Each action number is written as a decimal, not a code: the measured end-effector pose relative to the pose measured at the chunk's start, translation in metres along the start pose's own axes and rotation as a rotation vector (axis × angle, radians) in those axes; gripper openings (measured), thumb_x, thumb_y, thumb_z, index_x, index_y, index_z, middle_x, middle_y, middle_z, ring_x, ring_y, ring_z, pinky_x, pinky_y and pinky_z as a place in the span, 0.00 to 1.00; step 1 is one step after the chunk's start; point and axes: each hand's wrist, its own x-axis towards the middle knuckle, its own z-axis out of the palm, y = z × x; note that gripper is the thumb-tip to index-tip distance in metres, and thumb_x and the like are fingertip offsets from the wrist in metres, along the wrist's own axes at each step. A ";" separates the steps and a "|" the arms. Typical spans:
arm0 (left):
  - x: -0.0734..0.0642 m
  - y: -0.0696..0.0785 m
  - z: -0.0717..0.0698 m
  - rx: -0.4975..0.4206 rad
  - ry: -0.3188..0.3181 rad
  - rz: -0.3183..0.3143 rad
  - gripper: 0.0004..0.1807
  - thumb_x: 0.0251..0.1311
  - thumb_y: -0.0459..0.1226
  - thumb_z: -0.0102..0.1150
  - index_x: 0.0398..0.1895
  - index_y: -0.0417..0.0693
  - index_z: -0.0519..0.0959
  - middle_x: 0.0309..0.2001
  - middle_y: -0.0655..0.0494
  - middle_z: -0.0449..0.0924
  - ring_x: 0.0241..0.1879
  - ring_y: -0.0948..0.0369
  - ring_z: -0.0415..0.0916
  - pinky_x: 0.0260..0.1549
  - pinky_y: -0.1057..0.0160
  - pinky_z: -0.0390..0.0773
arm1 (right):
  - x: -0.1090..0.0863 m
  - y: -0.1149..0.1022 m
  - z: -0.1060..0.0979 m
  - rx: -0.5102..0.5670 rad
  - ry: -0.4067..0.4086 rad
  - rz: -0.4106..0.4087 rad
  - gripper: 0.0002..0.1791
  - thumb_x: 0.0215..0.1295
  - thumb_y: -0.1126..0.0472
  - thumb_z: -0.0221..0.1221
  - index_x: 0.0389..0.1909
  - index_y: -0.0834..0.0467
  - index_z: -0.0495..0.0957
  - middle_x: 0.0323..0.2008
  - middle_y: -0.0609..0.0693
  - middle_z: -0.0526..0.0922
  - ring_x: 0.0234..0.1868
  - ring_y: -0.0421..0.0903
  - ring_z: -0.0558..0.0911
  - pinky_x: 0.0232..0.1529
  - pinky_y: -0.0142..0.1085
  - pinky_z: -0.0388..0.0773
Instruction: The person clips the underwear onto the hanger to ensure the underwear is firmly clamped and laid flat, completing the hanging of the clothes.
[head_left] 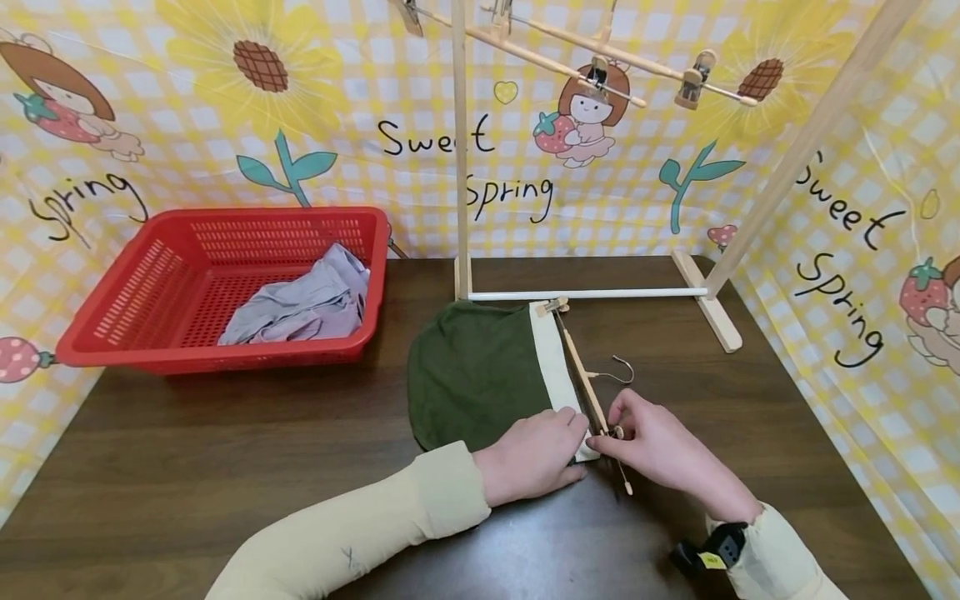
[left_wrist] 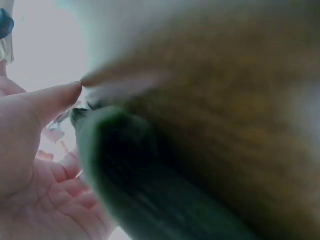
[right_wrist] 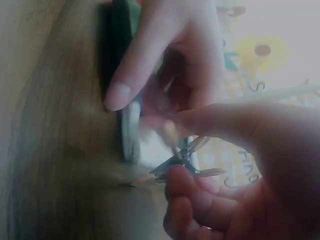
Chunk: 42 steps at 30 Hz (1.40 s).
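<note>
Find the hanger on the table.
In the head view, the hanger lies right of centre, along the green cloth's white band, touched by the right hand.

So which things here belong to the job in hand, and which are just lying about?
In the job:
green garment with white band
clip hanger
left hand
right hand

Not being handled (some may yet serve):
red basket
clothes in it
wooden rack
hangers up high
patterned backdrop

The cloth (head_left: 480,375) is dark green, its band (head_left: 551,358) white, the basket (head_left: 193,353) red, the backdrop (head_left: 375,83) yellow-checked.
</note>
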 end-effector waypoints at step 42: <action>-0.008 0.002 -0.008 -0.071 0.041 0.085 0.08 0.62 0.32 0.61 0.26 0.50 0.75 0.20 0.64 0.69 0.18 0.66 0.70 0.17 0.66 0.73 | -0.012 0.016 0.029 0.590 0.072 0.184 0.30 0.81 0.49 0.50 0.19 0.65 0.71 0.15 0.53 0.70 0.14 0.45 0.70 0.18 0.36 0.72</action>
